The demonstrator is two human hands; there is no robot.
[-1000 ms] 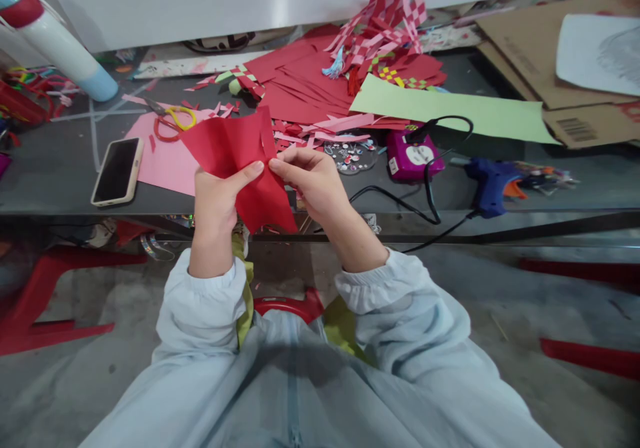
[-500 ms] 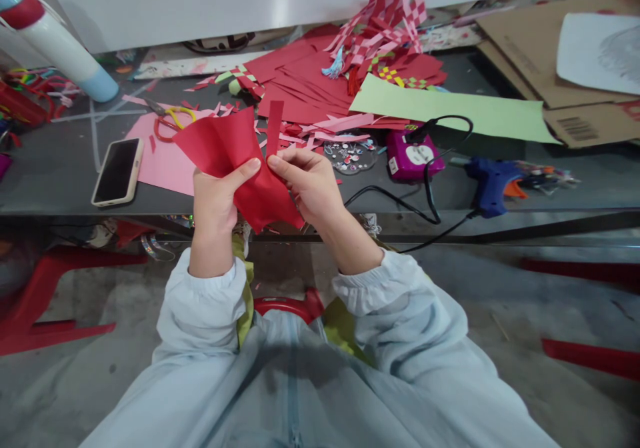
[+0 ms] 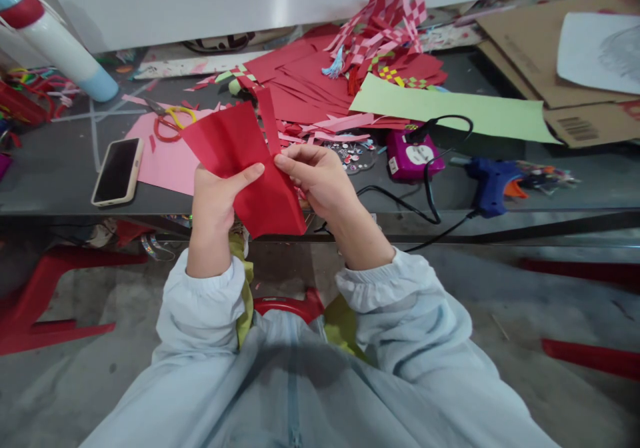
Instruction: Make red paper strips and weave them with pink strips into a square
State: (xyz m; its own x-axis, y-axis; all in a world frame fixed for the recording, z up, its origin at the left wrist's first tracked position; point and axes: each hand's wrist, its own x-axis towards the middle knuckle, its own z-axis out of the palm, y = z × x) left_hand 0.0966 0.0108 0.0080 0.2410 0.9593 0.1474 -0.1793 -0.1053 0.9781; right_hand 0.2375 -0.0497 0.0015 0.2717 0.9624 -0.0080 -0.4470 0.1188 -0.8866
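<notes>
A red sheet of paper (image 3: 227, 138) is held up over the table's front edge. My left hand (image 3: 220, 191) is closed on its left part, thumb lying on top and the other fingers hidden behind. At its right side my right hand (image 3: 317, 178) pinches the paper between thumb and fingers. From this pinch a narrow red strip (image 3: 269, 120) sticks up, partly parted from the sheet; its lower end joins or is hidden at the fingers. Behind the sheet lie a pink sheet (image 3: 167, 168) and scissors (image 3: 173, 125) with yellow and red handles.
A phone (image 3: 117, 171) lies at left, near a white and blue bottle (image 3: 60, 41). Red sheets (image 3: 300, 81) and woven strips (image 3: 385, 25) pile up behind. Rightward are a green paper (image 3: 450, 108), a purple power block (image 3: 413, 155), a blue glue gun (image 3: 493, 185) and cardboard (image 3: 530, 55).
The red sheet has flattened out and shifted slightly right. The strip now leans left instead of standing straight. My right hand has moved a little to the right, still pinching.
</notes>
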